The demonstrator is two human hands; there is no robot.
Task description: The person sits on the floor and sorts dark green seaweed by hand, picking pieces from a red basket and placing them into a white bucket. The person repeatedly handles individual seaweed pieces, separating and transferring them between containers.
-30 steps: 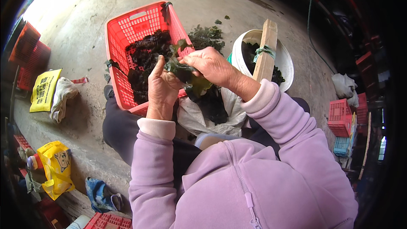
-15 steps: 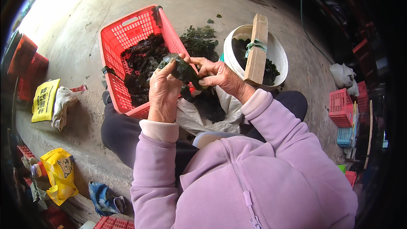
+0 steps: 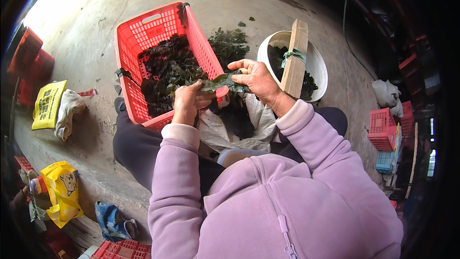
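Observation:
A dark green, wrinkled piece of seaweed [image 3: 223, 82] is stretched between my two hands, above the near right rim of a red plastic crate [image 3: 200, 43]. My left hand [image 3: 188, 100] pinches its left end between thumb and fingers. At the other end, my right hand [image 3: 261, 84] grips the piece with thumb and bent fingers. Inside the crate lies a heap of dark seaweed [image 3: 167, 69]. More dark pieces [image 3: 235, 117] rest on a whitish sack [image 3: 261, 123] over my lap, just below my hands.
Right of the crate stands a white bucket [image 3: 322, 67] holding seaweed, with a wooden board [image 3: 298, 50] across it, bound with green cloth. Loose seaweed [image 3: 227, 43] lies on the concrete between them. Yellow bags [image 3: 62, 194] are at left; red crates [image 3: 382, 128] stand at right.
My hands have drawn apart, my right moving rightward, and the seaweed that was bunched between them is now spread out flat. My left hand has lowered slightly.

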